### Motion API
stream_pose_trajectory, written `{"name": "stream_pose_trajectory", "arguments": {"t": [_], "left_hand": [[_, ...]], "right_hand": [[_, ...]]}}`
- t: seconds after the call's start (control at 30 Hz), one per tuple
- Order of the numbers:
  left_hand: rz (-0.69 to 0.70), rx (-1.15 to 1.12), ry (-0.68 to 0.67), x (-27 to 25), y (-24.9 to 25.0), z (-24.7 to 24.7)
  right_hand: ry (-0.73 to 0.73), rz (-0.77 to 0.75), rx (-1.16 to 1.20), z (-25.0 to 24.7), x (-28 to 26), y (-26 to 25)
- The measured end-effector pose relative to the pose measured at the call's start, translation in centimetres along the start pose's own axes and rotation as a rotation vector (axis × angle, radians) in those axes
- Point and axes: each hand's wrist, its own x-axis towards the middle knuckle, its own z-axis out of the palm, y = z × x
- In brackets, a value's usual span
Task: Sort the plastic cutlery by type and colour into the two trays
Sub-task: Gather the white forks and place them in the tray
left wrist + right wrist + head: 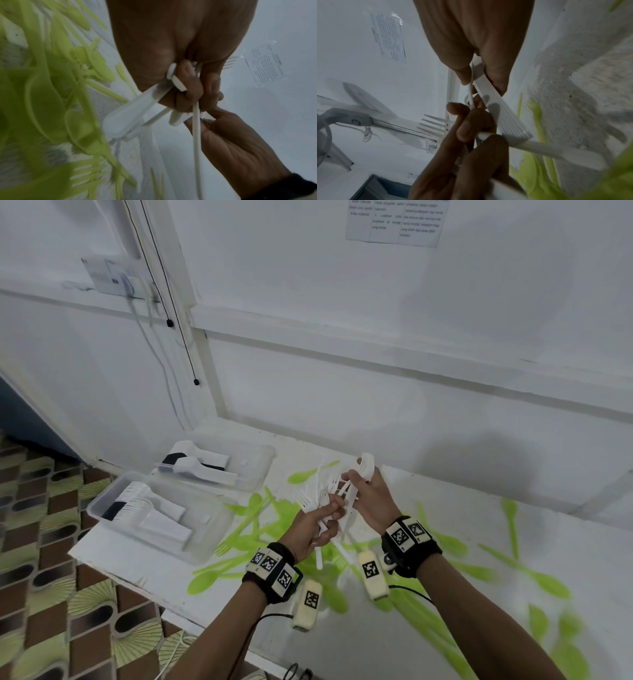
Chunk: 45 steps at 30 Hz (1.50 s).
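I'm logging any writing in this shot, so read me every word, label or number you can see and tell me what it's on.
Paper sheet taped to the wall: printed columns of text, too small and blurred to read.
Wrist band tags: black-and-white square code patterns, no words.
Nothing else carries readable text.

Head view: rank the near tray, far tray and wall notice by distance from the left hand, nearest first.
From the left hand:
1. Near tray, on the table to its left.
2. Far tray, behind the near one, towards the wall.
3. Wall notice, high above the table.
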Motion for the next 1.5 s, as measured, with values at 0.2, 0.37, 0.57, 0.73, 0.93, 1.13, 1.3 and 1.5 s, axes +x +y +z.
{"name": "stream_pose_trajectory", "arguments": {"t": [0.2,0.37,0.57,0.73,0.93,1.13,1.3,1.5], "left_hand": [[-0.003,0.184,0.021,0.4,0.5,-0.5],[-0.043,0.451,0.127,0.2,0.0,-0.8],[-0.008,0.369,0.240,0.9,-0.1,-1.4],[0.014,0.384,0.278,1.4,0.0,-0.6],[0.002,0.421,0.189,0.9,0.4,0.0],[-0.013,0.483,0.211,0.0,0.4,-0.6],[-0.060,0.489,0.165,-0.4,0.9,-0.4],[0.110,0.573,0.355,0.1,0.4,-0.9]], "right_hand": [[0.203,-0.139,-0.129,-0.9,1.0,-0.3],[0.319,-0.146,-0.222,-2.0,1.1,-0.7],[0.177,-0.163,-0.470,-2.4,-0.2,0.2],[0.055,-0.196,-0.632,-0.6,-1.1,1.7],[-0.013,-0.238,-0.522,0.7,-2.4,1.2],[0.057,-0.329,-0.634,-0.5,-1.8,0.2],[-0.137,-0.309,-0.635,-0.4,-2.2,0.2],[0.267,-0.299,-0.576,-1.0,-0.6,0.4]]}}
